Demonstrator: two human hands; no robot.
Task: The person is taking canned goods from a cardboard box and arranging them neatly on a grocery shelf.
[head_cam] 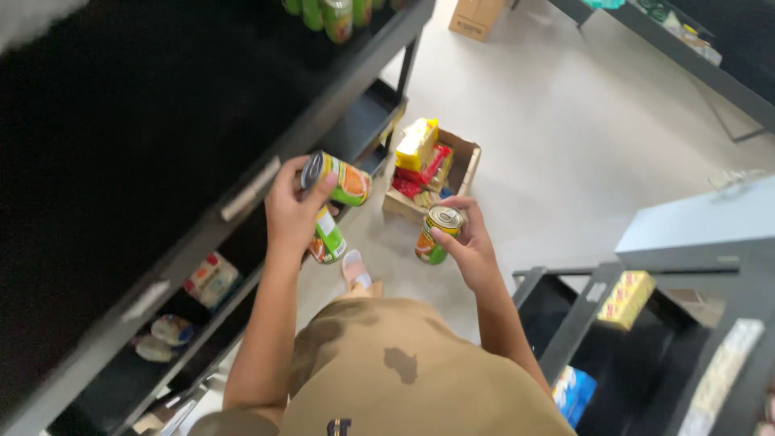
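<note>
**A:** the left hand (292,211) looks overloaded: two green-and-orange cans, the upper can (337,178) pinched sideways under the fingertips, the lower can (327,238) wedged below the palm. That lower one could slip to the floor (565,145), the grip's barely on it.

**B:** yeah. The right hand (471,246) looks safer, fingers wrapped round a third can (437,233), upright, above the cardboard box (468,161) beside the black shelf (242,190).

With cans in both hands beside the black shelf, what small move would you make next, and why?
Probably lift the left hand and set its top can beside the green cans on the black shelf: that hand holds two cans nearest the shelf.
</note>
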